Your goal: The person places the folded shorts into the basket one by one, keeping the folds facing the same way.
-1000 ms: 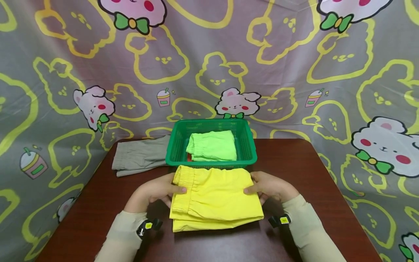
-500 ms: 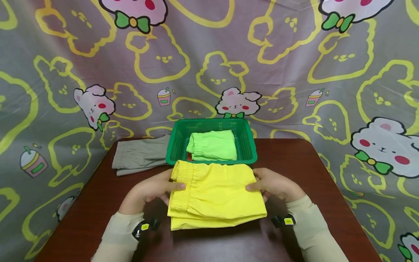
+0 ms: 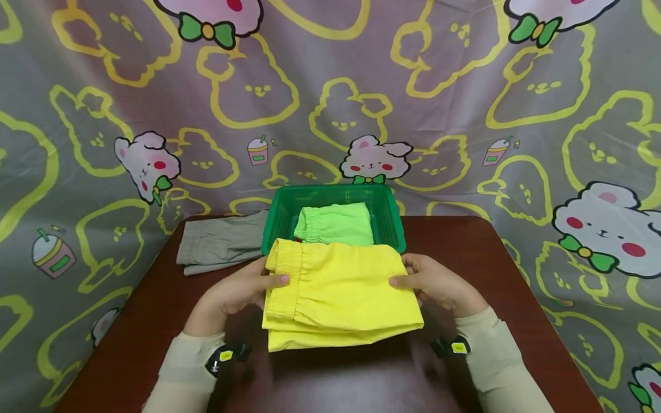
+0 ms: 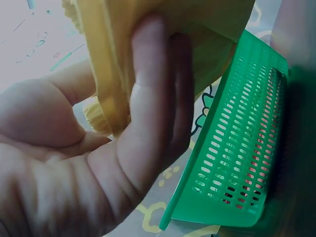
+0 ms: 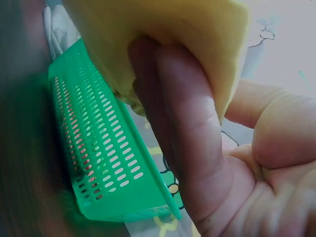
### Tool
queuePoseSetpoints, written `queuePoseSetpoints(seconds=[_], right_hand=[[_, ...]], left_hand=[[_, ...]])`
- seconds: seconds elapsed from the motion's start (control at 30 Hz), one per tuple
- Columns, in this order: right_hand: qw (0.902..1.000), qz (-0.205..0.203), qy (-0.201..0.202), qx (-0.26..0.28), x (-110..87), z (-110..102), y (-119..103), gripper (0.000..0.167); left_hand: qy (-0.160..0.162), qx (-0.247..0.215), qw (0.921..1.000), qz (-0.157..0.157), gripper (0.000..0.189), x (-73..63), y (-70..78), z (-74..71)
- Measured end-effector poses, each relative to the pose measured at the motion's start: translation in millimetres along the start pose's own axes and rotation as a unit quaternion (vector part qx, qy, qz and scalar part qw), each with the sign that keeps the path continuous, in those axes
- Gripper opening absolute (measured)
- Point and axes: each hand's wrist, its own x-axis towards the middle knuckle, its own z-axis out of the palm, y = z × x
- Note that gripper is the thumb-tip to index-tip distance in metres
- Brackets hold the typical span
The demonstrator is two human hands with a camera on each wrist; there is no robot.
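Note:
Folded yellow shorts (image 3: 341, 292) with a gathered elastic waistband hang level above the table, in front of the green basket (image 3: 399, 229). My left hand (image 3: 234, 292) pinches the waistband end, thumb on top and fingers underneath. At the opposite end my right hand (image 3: 436, 282) grips the cloth the same way. Both wrist views show the fingers pressed against the underside of the yellow fabric, with the basket's slotted wall (image 4: 222, 148) close by. Inside the basket lies a folded lime-green garment (image 3: 338, 222) with an elastic waistband, its front edge hidden by the yellow shorts.
A grey garment (image 3: 222, 241) with an elastic waistband lies on the brown table (image 3: 449, 235), left of the basket. Something red shows through the basket's slots in the wrist views. A patterned curtain (image 3: 439, 115) hangs behind the table.
Both hands have raised the yellow shorts and carried them forward towards the basket. The shorts now cover the basket's front rim in the head view. The grey and lime-green garments have stayed put.

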Motion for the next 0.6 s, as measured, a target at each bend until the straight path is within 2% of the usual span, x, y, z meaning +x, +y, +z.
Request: queuePoseSetpoints(seconds=[0.17,0.3,0.53,0.6], right_hand=[[0.9999,-0.007,0.012,-0.002,0.6,0,-4,0.052],[0.9996,-0.013,0.026,0.005,3.1,0,-3,0.054],[0.995,-0.049,0.087,-0.011,11.1,2,2,0.055],[0.9937,-0.052,0.099,0.0,12.9,3,3,0.053]], left_hand=[[0.014,-0.024,0.9996,0.01,0.058,1.1,1.5,-2.3],[0.039,-0.038,0.9984,0.016,0.059,2.6,0.5,-2.4],[0.103,-0.065,0.9921,0.033,0.06,13.8,-3.3,7.4],[0.122,-0.065,0.9898,0.035,0.062,17.2,-4.8,9.3]])
